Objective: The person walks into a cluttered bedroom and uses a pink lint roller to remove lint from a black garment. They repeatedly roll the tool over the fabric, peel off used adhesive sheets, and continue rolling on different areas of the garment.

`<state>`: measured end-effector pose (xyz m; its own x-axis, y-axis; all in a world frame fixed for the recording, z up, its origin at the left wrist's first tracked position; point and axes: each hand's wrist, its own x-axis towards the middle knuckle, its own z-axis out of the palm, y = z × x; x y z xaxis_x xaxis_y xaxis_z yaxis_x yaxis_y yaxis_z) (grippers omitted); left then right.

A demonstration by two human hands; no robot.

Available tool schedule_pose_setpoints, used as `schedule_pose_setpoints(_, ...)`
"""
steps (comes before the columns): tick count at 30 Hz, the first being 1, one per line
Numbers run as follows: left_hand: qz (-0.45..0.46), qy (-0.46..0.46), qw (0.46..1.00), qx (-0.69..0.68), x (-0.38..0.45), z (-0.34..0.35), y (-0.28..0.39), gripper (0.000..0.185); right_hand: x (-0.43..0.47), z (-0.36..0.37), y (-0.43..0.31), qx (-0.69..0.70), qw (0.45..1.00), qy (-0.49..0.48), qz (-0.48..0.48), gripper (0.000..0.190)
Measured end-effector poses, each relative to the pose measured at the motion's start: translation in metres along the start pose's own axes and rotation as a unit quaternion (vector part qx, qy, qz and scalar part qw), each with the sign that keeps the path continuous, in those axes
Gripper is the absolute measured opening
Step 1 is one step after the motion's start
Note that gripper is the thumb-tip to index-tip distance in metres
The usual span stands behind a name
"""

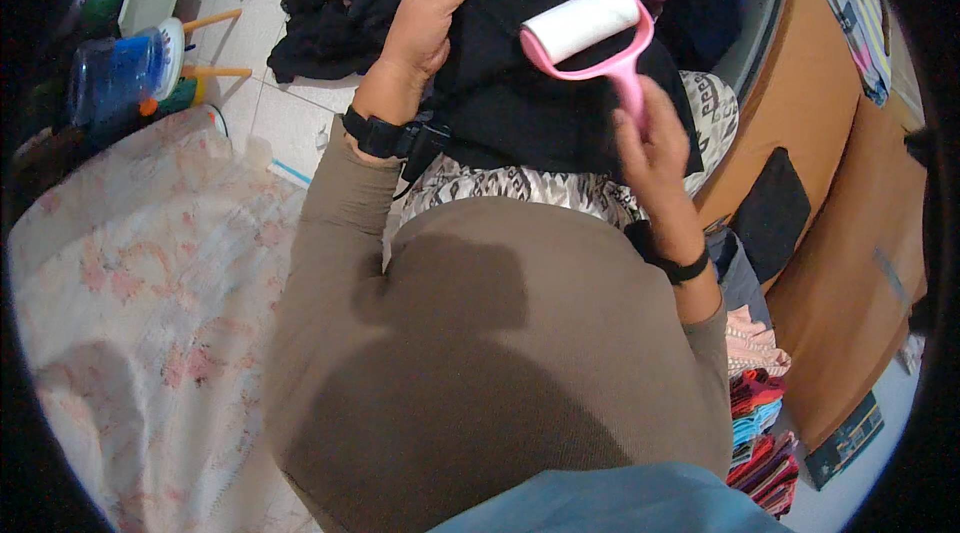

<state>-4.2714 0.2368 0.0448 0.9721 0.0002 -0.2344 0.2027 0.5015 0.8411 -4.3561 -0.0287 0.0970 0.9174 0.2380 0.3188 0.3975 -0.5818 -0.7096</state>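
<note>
In my right hand [656, 150] I hold a lint roller [589, 22] by its pink plastic handle, its white sticky roll raised over black fabric [517, 120]. That fabric lies across my lap, on patterned black-and-white trousers [525, 186]. My left hand [431, 19] is over the left side of the fabric, thumb and fingers close together near its upper part. Whether those fingertips pinch a bit of the cloth cannot be told. Each wrist wears a black strap.
Dark clothes [322, 37] lie heaped on the tiled floor ahead. A floral sheet [150, 255] spreads at the left, near a blue transparent container [116, 79]. Brown panels [780, 97] stand at the right, beside a stack of folded colourful cloths [757, 420].
</note>
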Motion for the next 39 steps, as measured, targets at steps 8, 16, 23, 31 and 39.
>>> schedule_pose_setpoints(8, 0.066, 0.003, 0.994, 0.088, 0.023, -0.014, 0.0, 0.025, 0.091, 0.016, 0.01, 0.045, 0.989, -0.048, -0.135, 0.035)
schedule_pose_setpoints(16, -0.039, -0.057, 0.979, -0.193, 0.053, -0.048, -0.031, 0.015, 0.047, -0.024, 0.039, -0.043, 0.987, -0.107, -0.108, 0.034)
schedule_pose_setpoints(23, -0.006, 0.004, 1.0, -0.013, 0.069, -0.059, -0.043, 0.023, -0.039, -0.103, 0.064, -0.192, 0.966, -0.164, 0.059, 0.029)
schedule_pose_setpoints(31, -0.111, 0.012, 0.962, 0.248, -0.034, -0.05, -0.029, 0.04, -0.036, -0.101, 0.039, 0.022, 0.99, -0.066, 0.125, 0.033)
schedule_pose_setpoints(39, -0.14, 0.012, 0.989, 0.039, -0.083, -0.031, -0.023, 0.027, 0.013, -0.035, 0.02, 0.015, 0.996, -0.077, -0.04, 0.033)
